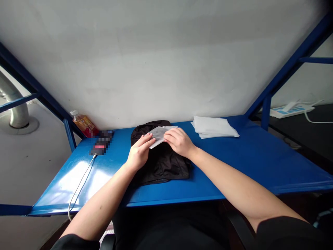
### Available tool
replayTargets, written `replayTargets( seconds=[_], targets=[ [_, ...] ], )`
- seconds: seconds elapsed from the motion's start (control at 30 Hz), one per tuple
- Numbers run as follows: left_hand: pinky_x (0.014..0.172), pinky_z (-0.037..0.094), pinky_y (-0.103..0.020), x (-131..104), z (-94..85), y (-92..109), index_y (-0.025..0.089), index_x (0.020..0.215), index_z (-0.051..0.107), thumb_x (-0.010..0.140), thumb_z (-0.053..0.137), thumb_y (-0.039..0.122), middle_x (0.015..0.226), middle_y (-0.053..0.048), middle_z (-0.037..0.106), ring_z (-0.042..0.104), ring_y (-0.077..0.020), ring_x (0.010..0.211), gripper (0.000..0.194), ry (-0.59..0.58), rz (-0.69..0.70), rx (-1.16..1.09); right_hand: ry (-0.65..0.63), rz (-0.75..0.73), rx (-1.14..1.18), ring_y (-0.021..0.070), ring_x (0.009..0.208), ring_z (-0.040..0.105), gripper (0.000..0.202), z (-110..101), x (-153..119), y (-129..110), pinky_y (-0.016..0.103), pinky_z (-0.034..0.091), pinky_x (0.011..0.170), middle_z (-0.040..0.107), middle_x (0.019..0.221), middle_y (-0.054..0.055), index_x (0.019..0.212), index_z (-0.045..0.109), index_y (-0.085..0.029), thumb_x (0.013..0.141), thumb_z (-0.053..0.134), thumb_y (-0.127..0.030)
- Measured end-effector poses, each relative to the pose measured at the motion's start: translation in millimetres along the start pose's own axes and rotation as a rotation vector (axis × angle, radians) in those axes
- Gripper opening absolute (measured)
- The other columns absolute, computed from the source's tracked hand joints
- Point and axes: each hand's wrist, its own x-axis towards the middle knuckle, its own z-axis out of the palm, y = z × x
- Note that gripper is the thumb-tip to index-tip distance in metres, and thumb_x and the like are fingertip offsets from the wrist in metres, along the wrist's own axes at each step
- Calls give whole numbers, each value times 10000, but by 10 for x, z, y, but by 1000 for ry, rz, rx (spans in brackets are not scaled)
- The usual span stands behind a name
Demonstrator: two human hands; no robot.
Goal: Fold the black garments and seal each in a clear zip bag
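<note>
A translucent whitish plastic bag point(158, 133) is held up between my hands, above a black garment point(166, 166) spread on the blue tabletop. My left hand point(140, 152) grips the bag's left edge, with the fingers lying over it and the thumb out of sight. On the other side, my right hand point(180, 141) is closed with a pinch on the bag's right edge. The garment looks like thin, creased cloth, and the bag and hands cover part of it.
A stack of similar white, translucent sheets or bags point(214, 127) lies at the back right. Back left are a drink bottle point(84, 123) and a blurred dark device point(101, 143) with a white cable point(82, 182). Blue metal bars point(283, 66) flank the table; a power strip point(291, 110) sits far right.
</note>
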Motion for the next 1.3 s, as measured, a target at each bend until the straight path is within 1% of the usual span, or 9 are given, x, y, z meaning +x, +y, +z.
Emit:
replayTargets(
  seconds=[0.2,0.37,0.5,0.63,0.73,0.83,0.9,1.03,1.3],
  targets=[
    [1140,462,-477,51,-158,-90,268,1148,748,990,487,298,1319,-48,688,627,-240,1260,307,175,-140,6,-23,189,-117,271,1009,592,230,-60,-69,334,404,443,860,714,1059,106,987,679,-210,1019,455,-250],
    [1070,492,-453,85,-202,-149,277,1158,746,990,501,322,1220,-62,717,641,-245,1171,301,285,-196,106,-47,373,-74,277,950,624,203,-122,-48,287,395,477,823,682,1025,118,969,640,-219,1007,446,-266],
    [963,531,-428,99,-186,-101,233,1256,694,977,522,421,1216,-105,663,660,-246,1046,377,338,-357,139,-57,662,478,234,798,686,129,-16,-44,173,381,545,743,647,876,42,966,522,-255,994,489,-377],
    [828,568,-384,103,-167,-60,193,1352,598,891,644,536,1135,-100,691,691,-222,883,577,289,-566,-191,-9,805,1225,177,862,699,336,90,-43,62,403,579,887,596,820,-36,885,476,-262,857,710,-502],
    [871,564,-381,103,-138,-79,217,1296,598,821,742,496,1204,-97,689,693,-251,1012,569,314,-593,-388,72,793,1470,135,877,670,369,37,-12,-16,391,538,992,591,807,-57,818,525,-241,754,839,-425],
    [1053,485,-394,99,-91,-109,238,1237,577,769,810,379,1479,-118,536,559,-287,1319,542,372,-443,-535,258,930,1634,137,806,668,370,-60,38,-68,350,590,845,641,834,-62,873,553,-263,726,866,-394],
    [1118,431,-404,90,-56,-109,267,1319,516,743,834,321,1528,-121,488,476,-290,1407,661,341,-399,-638,312,1033,1689,171,802,685,386,-94,68,-87,357,603,767,691,880,-40,964,584,-283,727,863,-403],
    [1115,446,-428,75,-8,-47,307,1493,374,698,871,290,1462,-118,550,532,-299,1350,938,195,-508,-795,258,1099,1664,253,962,710,357,-92,97,-96,429,592,878,752,980,45,1018,659,-250,755,841,-408],
    [994,562,-455,112,-35,86,269,1382,516,664,894,234,1450,-110,546,548,-342,1311,812,-138,-708,-1169,413,932,1569,292,1177,659,397,-168,122,-116,495,534,1004,762,1099,41,1054,669,-283,783,777,-552]
  ],
)
